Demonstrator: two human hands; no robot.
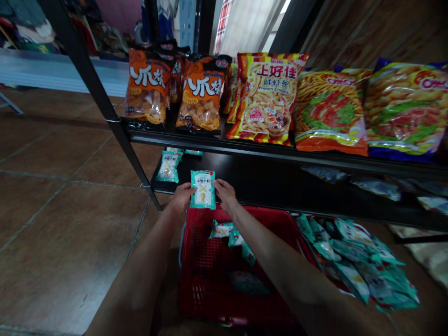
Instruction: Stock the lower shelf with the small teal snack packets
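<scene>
Between both hands is a small teal-and-white snack packet (203,190), held upright by its side edges, its printed front facing me. My left hand (184,193) pinches the left edge, and my right hand (226,190) pinches the right edge. The packet is above the far rim of a red plastic basket (196,298), in front of the lower shelf. Inside the basket lie several similar teal packets (221,229), partly hidden by my right forearm. On the lower shelf's left end, a matching packet (168,168) stands with others behind it.
A black shelf rack (252,175) spans the view. Its upper shelf holds orange snack bags (201,95), a prawn cracker bag (268,98) and noodle-picture bags (331,112). Right of the basket lies a heap of teal packets (364,256). Tiled floor (63,224) extends left.
</scene>
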